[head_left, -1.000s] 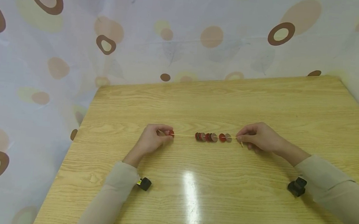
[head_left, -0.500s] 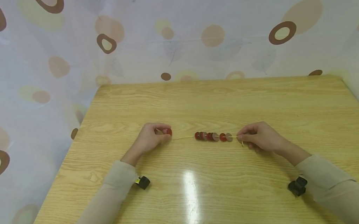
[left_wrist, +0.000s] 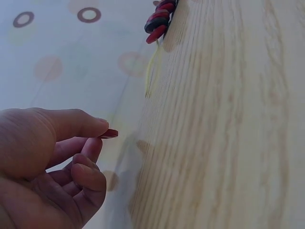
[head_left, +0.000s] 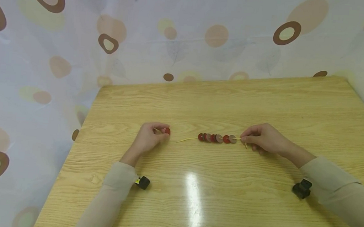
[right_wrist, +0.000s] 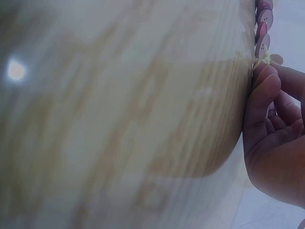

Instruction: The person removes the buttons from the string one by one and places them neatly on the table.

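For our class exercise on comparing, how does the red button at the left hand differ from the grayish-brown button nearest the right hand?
Color: the red button is vivid, the grayish-brown button duller.
Place: the red button is off the yellow thread; the grayish-brown button is strung on it.
Hold: the left hand pinches the red button; the right hand grips thread beside the grayish-brown button.
Both are flat.

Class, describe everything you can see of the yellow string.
The yellow string is thin and looks like soft cord. It runs through a row of red, dark and brownish buttons. At its right end the right hand pinches it, leaving a short tail showing. The left end is loose, slightly curved, apart from the left hand. Whether it touches the table is unclear.
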Motion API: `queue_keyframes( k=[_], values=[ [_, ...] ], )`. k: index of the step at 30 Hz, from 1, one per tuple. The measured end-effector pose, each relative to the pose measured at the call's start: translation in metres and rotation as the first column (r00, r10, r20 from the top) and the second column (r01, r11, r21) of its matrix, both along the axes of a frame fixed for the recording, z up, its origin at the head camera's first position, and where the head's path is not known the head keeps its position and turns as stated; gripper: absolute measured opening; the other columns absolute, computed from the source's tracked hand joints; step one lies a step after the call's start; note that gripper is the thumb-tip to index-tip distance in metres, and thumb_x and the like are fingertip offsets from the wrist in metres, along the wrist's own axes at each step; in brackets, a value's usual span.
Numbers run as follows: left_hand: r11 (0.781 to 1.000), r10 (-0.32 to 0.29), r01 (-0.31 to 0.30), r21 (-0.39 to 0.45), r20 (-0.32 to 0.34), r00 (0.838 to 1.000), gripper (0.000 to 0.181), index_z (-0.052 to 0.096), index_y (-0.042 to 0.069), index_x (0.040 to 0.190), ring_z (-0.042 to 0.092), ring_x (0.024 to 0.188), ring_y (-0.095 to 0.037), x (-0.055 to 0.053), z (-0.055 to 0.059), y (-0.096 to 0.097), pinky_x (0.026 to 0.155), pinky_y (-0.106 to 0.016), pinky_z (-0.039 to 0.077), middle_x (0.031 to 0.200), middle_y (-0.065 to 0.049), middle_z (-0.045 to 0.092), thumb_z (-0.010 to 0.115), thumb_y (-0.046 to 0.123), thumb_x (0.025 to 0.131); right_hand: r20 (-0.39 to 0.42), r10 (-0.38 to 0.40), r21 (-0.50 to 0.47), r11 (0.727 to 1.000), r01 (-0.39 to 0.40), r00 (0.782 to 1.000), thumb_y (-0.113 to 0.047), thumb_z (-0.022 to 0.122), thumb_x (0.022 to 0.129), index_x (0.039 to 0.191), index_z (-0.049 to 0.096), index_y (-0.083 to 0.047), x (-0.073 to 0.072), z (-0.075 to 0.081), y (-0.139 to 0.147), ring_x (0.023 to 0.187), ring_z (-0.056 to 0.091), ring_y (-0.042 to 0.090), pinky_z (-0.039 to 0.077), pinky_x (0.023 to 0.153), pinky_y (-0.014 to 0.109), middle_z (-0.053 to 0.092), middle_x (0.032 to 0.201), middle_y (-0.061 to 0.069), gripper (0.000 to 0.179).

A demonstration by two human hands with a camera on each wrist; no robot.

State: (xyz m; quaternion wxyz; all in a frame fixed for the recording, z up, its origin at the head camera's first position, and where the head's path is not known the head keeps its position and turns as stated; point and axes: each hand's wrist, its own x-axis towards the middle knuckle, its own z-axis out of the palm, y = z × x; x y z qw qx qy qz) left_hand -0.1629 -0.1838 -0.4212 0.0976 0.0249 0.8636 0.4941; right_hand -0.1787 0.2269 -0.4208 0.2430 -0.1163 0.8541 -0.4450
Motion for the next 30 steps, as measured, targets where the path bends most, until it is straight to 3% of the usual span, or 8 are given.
queue_keyframes(
  k=[13,21,30],
  values=[
    [0.996,0.071,-0.072,-0.05,-0.021,0.997,0.032,0.07,0.004,0.123,0.055,0.073,-0.018,-0.014,0.007,-0.018,0.056,-0.022,0.045,0.101,-0.009,0.063,0.073,0.006,0.091,0.005,0.006,-0.006,1.0,-0.006,1.0,-0.022,0.065,0.1,0.11,0.072,-0.002,0.0,0.0,-0.002,0.052,0.052,0.013,0.049,0.045,0.029,0.06,0.069,0.007,0.023],
    [0.993,0.116,-0.115,0.035,-0.026,0.993,0.033,0.069,0.006,0.125,0.062,0.09,-0.022,-0.022,0.005,-0.028,0.066,-0.027,0.052,0.115,-0.008,0.066,0.073,0.017,0.094,-0.005,0.015,-0.012,1.0,-0.015,1.0,-0.02,0.066,0.099,0.109,0.072,-0.001,0.0,0.001,-0.002,0.052,0.052,0.013,0.049,0.045,0.028,0.059,0.067,0.007,0.022],
    [0.974,0.133,-0.141,0.177,0.059,0.989,0.035,0.065,0.002,0.126,0.067,0.1,-0.025,-0.029,0.006,-0.033,0.079,-0.034,0.058,0.119,-0.014,0.07,0.073,0.013,0.094,-0.01,0.011,0.0,1.0,-0.011,1.0,-0.021,0.067,0.099,0.108,0.072,-0.002,-0.001,-0.002,-0.001,0.052,0.052,0.013,0.049,0.045,0.028,0.059,0.068,0.007,0.021]
  ],
)
